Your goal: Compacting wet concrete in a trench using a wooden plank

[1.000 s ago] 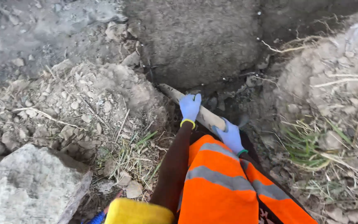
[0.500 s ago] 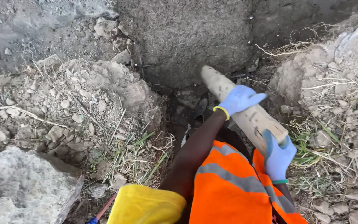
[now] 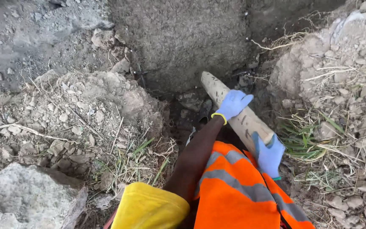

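Left hand [image 3: 233,104] and right hand [image 3: 268,153] clasp the wooden handle [image 3: 238,114].

— What's lower left in the frame?
— A big pale rock [image 3: 20,197], with a rubble mound [image 3: 85,110] above it, full of small stones and dry straw.
— And up top?
— A dark earth wall [image 3: 183,38] across the upper middle, grey gravel [image 3: 30,29] to the upper left.
— The right side?
— A dirt bank [image 3: 339,68] with dry stalks, and green grass [image 3: 303,135] lower down. More grass blades [image 3: 149,157] sit near bottom centre.
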